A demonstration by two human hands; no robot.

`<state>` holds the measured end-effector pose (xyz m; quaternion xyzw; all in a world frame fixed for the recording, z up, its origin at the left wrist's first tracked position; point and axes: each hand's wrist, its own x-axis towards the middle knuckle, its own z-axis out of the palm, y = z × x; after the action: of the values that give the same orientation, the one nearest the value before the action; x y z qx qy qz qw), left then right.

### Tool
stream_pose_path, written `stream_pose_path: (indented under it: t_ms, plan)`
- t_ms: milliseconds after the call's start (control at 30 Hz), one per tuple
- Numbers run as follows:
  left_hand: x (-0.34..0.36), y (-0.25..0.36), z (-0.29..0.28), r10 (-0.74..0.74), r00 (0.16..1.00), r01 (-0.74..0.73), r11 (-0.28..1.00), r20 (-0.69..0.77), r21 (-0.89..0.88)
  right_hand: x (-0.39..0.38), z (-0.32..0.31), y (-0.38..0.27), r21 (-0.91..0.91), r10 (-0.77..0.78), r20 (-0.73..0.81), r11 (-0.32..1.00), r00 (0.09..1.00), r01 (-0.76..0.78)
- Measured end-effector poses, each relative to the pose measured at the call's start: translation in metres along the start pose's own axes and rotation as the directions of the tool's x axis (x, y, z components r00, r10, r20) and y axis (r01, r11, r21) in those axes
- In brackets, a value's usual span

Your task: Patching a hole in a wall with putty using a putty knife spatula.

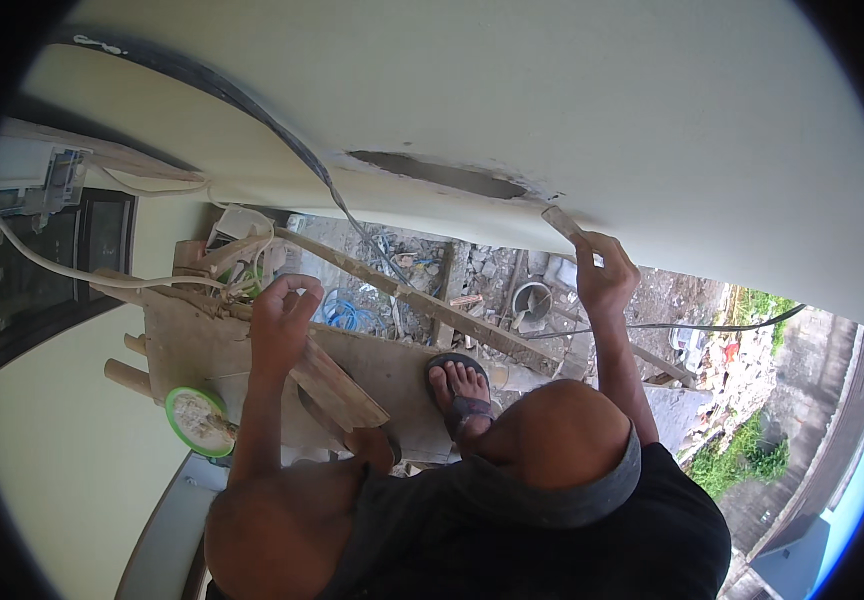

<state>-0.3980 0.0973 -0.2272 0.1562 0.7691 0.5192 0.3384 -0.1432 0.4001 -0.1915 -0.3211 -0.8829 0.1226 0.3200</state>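
Observation:
My right hand (602, 270) grips a small flat, pale scraper (561, 220) just below and right of a long, narrow opening (437, 175) in the white plastered surface. My left hand (284, 310) is raised with curled fingers over the plank platform; whether anything is in them I cannot make out. Below it, a short wooden board (337, 385) lies across the larger sheet (192, 340) under my sandalled foot (460, 390). A green-rimmed bowl (199, 418) of whitish material sits to my left. A black cable (282, 135) hangs past the opening.
An open electrical box (32, 170) with loose white conduit is at the left, above a dark window (52, 275). A timber beam (412, 300) runs beyond the platform edge. Below are rubble, a bucket (532, 300), blue hose (345, 312) and weeds (737, 450).

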Motion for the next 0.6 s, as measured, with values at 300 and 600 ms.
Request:
stream_pose_path:
  t_ms: [300,600]
  plan:
    - [0.001,0.011,0.011,0.016,1.000,-0.017,0.999,0.019,0.049,0.016,0.035,-0.031,0.137,-0.054,-0.081,0.988,0.995,0.065]
    - [-0.007,0.005,0.007,-0.009,1.000,0.009,0.999,-0.004,0.051,0.024,0.062,-0.058,0.225,-0.014,-0.101,0.974,0.995,0.037]
